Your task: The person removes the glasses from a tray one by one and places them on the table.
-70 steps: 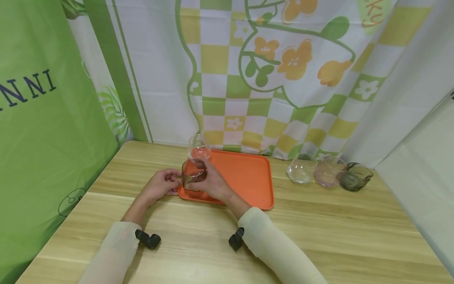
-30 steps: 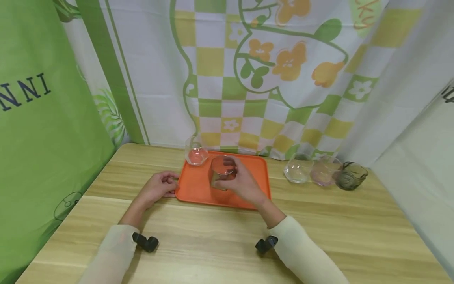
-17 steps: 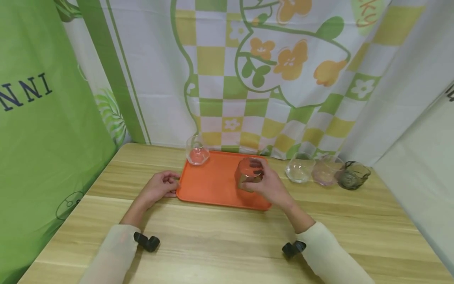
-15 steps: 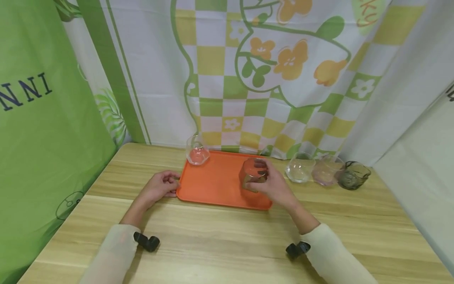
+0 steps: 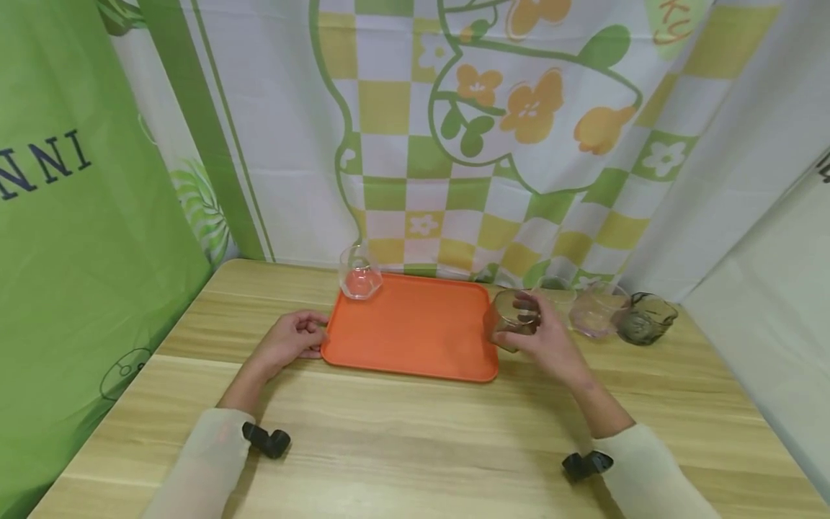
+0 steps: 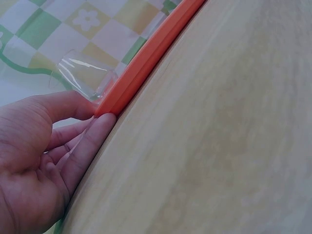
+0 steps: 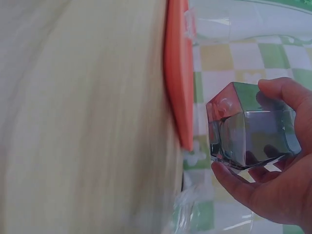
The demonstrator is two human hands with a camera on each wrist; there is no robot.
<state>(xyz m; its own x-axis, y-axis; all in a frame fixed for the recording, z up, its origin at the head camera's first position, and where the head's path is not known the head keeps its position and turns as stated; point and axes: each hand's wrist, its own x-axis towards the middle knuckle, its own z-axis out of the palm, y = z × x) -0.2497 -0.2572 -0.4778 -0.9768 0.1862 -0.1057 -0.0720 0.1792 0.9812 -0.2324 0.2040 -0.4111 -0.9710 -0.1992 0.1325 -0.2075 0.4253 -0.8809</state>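
My right hand (image 5: 551, 342) holds a smoky brown glass (image 5: 507, 317) at the orange tray's right edge. In the right wrist view this glass (image 7: 231, 131) shows flat, angular sides, with thumb and fingers around it and a gap between it and the tray. The orange tray (image 5: 408, 328) lies on the table. At its left edge my left hand (image 5: 295, 336) pinches the rim, and the left wrist view shows the thumb and a finger at the tray's corner (image 6: 109, 100). A clear faceted glass (image 5: 360, 277) stands in the tray's far left corner.
Right of the tray stand a clear glass (image 5: 560, 288), partly hidden by my right hand, a pinkish glass (image 5: 593, 313) and a dark grey glass (image 5: 645, 321). Behind the wooden table (image 5: 389, 440) hangs a patterned curtain (image 5: 486, 130); a green cloth (image 5: 91, 252) hangs at left.
My right hand has carried the smoky glass from the tray's left side across to its right edge and past it. The left hand stays at the tray's left edge.
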